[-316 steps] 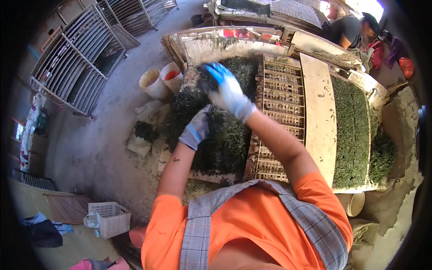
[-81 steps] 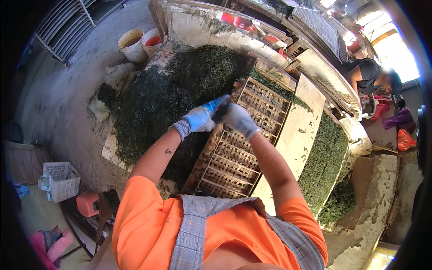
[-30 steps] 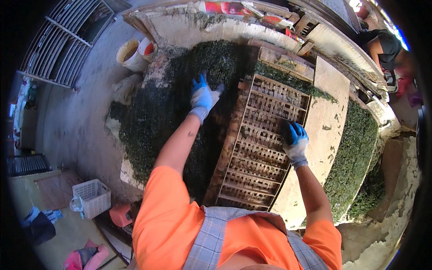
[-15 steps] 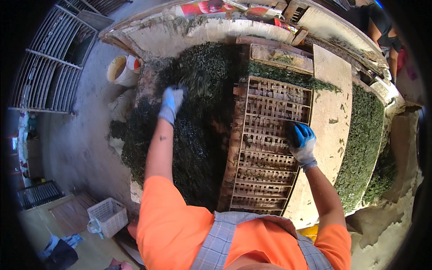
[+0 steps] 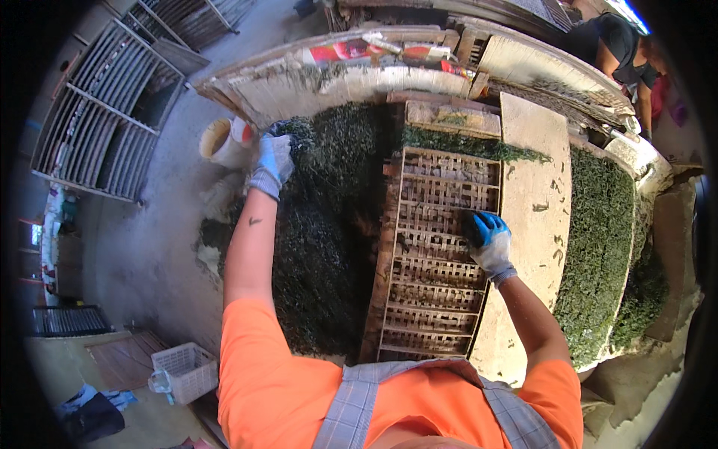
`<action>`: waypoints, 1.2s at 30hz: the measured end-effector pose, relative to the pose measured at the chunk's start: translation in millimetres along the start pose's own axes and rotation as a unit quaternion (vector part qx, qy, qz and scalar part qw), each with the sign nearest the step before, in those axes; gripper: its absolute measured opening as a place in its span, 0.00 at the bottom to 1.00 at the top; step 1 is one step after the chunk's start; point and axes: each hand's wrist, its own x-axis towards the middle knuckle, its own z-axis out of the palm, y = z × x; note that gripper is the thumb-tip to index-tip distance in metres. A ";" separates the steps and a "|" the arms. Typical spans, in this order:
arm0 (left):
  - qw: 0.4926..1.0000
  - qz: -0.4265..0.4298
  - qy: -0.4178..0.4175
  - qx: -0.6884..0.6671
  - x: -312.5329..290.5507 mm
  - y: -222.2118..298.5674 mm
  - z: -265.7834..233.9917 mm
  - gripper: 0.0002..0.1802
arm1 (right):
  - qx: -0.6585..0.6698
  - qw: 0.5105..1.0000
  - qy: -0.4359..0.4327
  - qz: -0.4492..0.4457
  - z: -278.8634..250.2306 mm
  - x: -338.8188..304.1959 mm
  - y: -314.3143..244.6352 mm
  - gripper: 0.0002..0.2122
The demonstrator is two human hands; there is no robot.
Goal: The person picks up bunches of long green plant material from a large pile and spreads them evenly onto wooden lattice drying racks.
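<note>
My left hand, in a grey-and-blue glove, reaches to the far left part of a heap of dark green shredded plant matter. Its fingers close around a dark wet clump of the same stuff. My right hand, gloved in white and blue, rests at the right edge of a slatted, woven lattice rack. Its fingers are curled, with something dark beneath them that I cannot make out. Strands of green lie across the far end of the rack.
A pale board lies right of the rack, with a green layer beyond it. A low wall bounds the far side. A bucket, a white crate and slatted racks stand leftward. Another person bends at far right.
My left hand has moved farther away and slightly left, and its fingers are now around a clump. My right hand stays at the rack's edge. The whole view has shifted a little.
</note>
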 end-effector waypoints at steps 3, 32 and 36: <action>0.975 0.135 -0.066 0.162 -3.8 37.3 80.3 0.17 | 0.099 0.993 0.055 0.038 -11.4 22.3 -14.1 0.20; 0.550 0.274 -0.054 0.787 13.7 -143.8 203.7 0.29 | -0.101 0.992 -0.044 0.054 -3.1 141.0 35.5 0.28; 0.526 0.271 -0.114 0.798 2.4 -117.9 188.9 0.31 | 0.082 0.985 -0.124 -0.083 -5.1 161.1 -27.5 0.30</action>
